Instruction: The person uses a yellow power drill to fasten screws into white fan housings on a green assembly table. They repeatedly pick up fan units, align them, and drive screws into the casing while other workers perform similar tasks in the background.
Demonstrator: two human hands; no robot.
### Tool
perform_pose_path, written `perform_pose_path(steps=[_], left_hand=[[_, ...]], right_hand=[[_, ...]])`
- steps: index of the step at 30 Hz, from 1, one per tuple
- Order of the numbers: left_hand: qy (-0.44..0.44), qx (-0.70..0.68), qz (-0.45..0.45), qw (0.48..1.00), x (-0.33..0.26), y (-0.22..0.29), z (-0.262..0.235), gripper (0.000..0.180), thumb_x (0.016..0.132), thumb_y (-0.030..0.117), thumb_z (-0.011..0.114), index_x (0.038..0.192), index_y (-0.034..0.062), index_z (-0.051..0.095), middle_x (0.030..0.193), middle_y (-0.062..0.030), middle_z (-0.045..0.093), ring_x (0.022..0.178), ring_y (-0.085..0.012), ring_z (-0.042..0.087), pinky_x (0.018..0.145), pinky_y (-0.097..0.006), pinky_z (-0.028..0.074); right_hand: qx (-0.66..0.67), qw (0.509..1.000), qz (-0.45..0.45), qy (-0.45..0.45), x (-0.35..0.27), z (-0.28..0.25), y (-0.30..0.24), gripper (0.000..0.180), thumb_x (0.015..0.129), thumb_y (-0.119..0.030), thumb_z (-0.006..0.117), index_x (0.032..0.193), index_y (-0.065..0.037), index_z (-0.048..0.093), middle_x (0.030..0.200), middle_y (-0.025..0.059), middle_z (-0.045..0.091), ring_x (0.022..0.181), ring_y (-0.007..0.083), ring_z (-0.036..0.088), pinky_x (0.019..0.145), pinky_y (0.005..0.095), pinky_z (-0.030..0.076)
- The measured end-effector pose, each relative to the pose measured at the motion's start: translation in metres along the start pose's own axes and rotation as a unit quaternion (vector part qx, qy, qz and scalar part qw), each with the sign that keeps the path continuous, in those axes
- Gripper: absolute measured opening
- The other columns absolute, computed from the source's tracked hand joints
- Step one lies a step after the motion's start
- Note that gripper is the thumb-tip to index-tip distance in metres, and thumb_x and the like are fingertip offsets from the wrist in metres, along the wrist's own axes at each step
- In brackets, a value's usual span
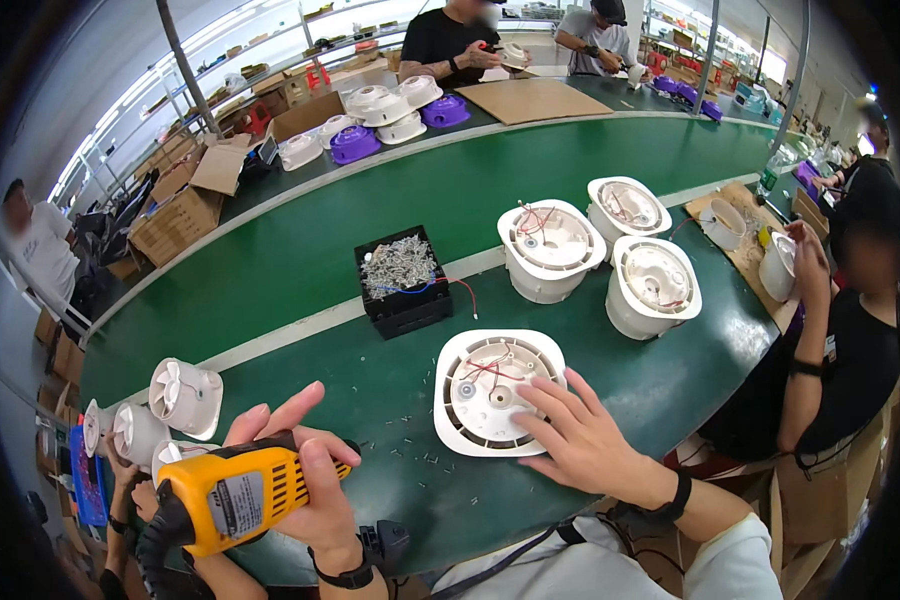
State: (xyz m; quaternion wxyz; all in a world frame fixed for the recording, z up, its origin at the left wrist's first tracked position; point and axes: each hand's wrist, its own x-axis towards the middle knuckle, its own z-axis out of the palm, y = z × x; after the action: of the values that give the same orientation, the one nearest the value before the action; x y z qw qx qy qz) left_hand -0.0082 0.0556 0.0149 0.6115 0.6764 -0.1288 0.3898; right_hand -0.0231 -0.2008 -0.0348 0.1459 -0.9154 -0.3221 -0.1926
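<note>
My left hand [315, 490] is closed round a yellow electric drill [240, 497], with its index finger stretched out and its thumb along the body. The drill lies sideways over the near left of the table; its tip is hidden. In front of me sits a white plastic housing [452, 425], open side up, with thin red wires [490, 372] lying inside its round opening. My right hand [595, 445] reaches over the right side of this housing, fingers spread, fingertips at the inner ring. Loose screws [400, 450] are scattered on the table between my hands.
Beyond the housing stands a black box [405, 318] heaped with screws. Three more white housings [550, 285] stand at the right. White fan-like parts [185, 395] are at the left, near another person's hands. A co-worker [820, 370] sits at the right; a green conveyor belt [300, 265] crosses behind.
</note>
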Motion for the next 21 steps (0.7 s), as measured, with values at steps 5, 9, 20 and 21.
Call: perform_pose_path(steps=[5,9,20,21], left_hand=[[0.009,0.012,0.019,1.0,0.001,-0.003,0.0,0.04,0.088,0.009,0.054,0.124,0.002,0.036,0.106,-0.0262,0.061,0.052,-0.013,0.057,0.048,-0.02,0.044],[0.014,0.005,0.026,1.0,0.001,-0.007,-0.005,0.04,0.089,0.009,0.054,0.124,0.0017,0.036,0.106,-0.0271,0.061,0.05,-0.0132,0.056,0.048,-0.021,0.044],[0.006,-0.028,0.039,0.999,0.0,-0.017,-0.011,0.041,0.091,0.011,0.054,0.126,0.0028,0.035,0.105,-0.0264,0.062,0.052,-0.0145,0.057,0.049,-0.022,0.045],[-0.001,-0.028,0.035,0.999,-0.001,-0.017,-0.012,0.041,0.091,0.011,0.054,0.127,0.0037,0.035,0.106,-0.0263,0.061,0.053,-0.0146,0.057,0.05,-0.023,0.046]], right_hand=[[-0.022,0.996,-0.023,-0.085,0.017,0.007,0.004,0.063,0.066,-0.022,0.075,0.121,-0.006,0.05,0.111,0.0081,0.055,0.105,0.0232,0.053,0.105,0.049,0.03],[0.043,0.996,-0.009,-0.073,0.014,0.001,0.013,0.067,0.063,-0.018,0.077,0.123,-0.007,0.05,0.112,0.0072,0.054,0.104,0.0231,0.052,0.103,0.0483,0.03],[0.117,0.987,0.042,-0.105,0.013,-0.007,0.025,0.071,0.067,-0.013,0.076,0.131,-0.009,0.046,0.114,0.0077,0.052,0.107,0.0263,0.049,0.104,0.0479,0.026],[0.083,0.988,0.019,-0.129,0.01,-0.004,0.024,0.073,0.066,-0.012,0.076,0.132,-0.008,0.045,0.114,0.0076,0.052,0.107,0.0264,0.049,0.105,0.0481,0.027]])
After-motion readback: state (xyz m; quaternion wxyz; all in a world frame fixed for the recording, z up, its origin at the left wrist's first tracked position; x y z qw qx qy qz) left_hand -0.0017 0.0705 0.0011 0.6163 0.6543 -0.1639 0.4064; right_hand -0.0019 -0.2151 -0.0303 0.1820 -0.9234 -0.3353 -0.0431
